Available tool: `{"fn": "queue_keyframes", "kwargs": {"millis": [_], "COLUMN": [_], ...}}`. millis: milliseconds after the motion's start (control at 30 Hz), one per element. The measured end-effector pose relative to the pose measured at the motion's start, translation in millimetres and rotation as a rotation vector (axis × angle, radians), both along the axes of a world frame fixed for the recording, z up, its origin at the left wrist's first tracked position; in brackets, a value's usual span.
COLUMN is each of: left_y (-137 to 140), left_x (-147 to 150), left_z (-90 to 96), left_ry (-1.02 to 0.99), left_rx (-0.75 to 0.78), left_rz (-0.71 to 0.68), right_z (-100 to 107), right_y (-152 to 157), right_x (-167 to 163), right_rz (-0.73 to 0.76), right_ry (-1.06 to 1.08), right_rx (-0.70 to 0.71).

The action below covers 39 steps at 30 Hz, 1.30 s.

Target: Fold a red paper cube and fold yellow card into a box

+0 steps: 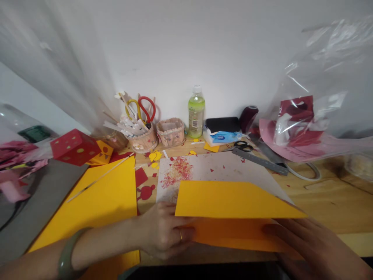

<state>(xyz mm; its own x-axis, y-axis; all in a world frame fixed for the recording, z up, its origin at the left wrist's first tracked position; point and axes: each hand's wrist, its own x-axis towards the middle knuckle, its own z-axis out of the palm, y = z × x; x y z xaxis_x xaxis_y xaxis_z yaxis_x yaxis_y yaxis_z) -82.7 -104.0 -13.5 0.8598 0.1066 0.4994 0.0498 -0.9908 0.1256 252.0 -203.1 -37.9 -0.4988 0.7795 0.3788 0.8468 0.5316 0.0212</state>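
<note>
Head view, only one. Held up at near side of pale wooden tabletop (344, 210), partly covering white rectangular paper sheet (230, 167): bent bright-yellow card sheet (221, 198), showing brighter upper panel and shaded, orange-looking lower panel. Cannot tell whether joined by sharp crease or loose curl.

Left hand (164, 233): curled closed on left end, gripping card, fingertips over lower panel. Right hand (317, 241): at right end, fingers nearly straight, close together, against lower panel, partly hidden by upper one; blurred, cannot tell if pinching.

Handling, judging by looks: very light, thin, fairly stiff when flat, but easy to kink or dent. Probably smooth, only mildly slippery. Best taken lightly by both ends, near edges, with broad finger contact. Avoid squeezing mid-panel or pulling on narrow right corner, likely weakest spot.

Nearby: large flat yellow card sheet (107, 190) at left, likely similar stock; long grey ruler (259, 161) and black-handled scissors (243, 146) beyond, well apart from both hands.
</note>
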Motion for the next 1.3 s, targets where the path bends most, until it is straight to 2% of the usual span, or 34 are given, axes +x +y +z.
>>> {"fn": "queue_keyframes", "kwargs": {"millis": [133,200,300,400,533,667,833,900,967,1067,1167,1233,1300], "left_y": [-2.2,-5.8,-14.1,-20.7,-14.4,7.4,18.9,16.2,13.3,12.0,12.0,10.8,8.8], "left_x": [5.4,9.9,17.5,22.0,21.7,16.9,7.8,5.5,4.7,5.0,4.1,2.3,0.2], "left_z": [17.9,21.3,19.6,18.3,23.3,23.5,9.5,1.7,-7.2,-20.1,-27.6,-29.0,-29.0], "left_ry": [0.11,0.11,0.087,0.087,0.002,-0.051,-0.022,0.031,0.079,0.112,0.105,0.106,0.118], "left_rx": [-0.324,-0.501,-0.746,-0.858,-0.771,-0.497,-0.287,-0.175,-0.061,0.026,0.063,0.08,0.086], "left_rz": [0.082,0.148,0.19,0.152,0.103,0.147,0.192,0.167,0.128,0.131,0.136,0.129,0.126], "right_z": [9.2,15.7,25.8,33.8,42.6,47.5,33.6,25.1,18.8,15.8,17.1,15.8,10.9], "right_y": [-3.5,-6.9,-7.3,3.5,27.8,49.9,75.2,84.7,91.6,92.1,79.1,66.3,55.1], "right_x": [-20.3,-39.2,-66.3,-79.3,-79.1,-80.3,-86.8,-87.9,-87.9,-85.6,-80.9,-77.7,-75.2], "right_rz": [0.021,0.022,0.112,0.156,0.191,0.183,0.016,-0.017,-0.014,0.035,0.217,0.339,0.36], "right_ry": [-0.186,-0.187,-0.148,-0.097,-0.003,0.028,-0.093,-0.118,-0.1,-0.058,-0.047,-0.044,-0.033], "right_rx": [0.154,0.212,0.299,0.298,0.226,0.081,-0.261,-0.317,-0.253,0.01,0.272,0.325,0.295]}}
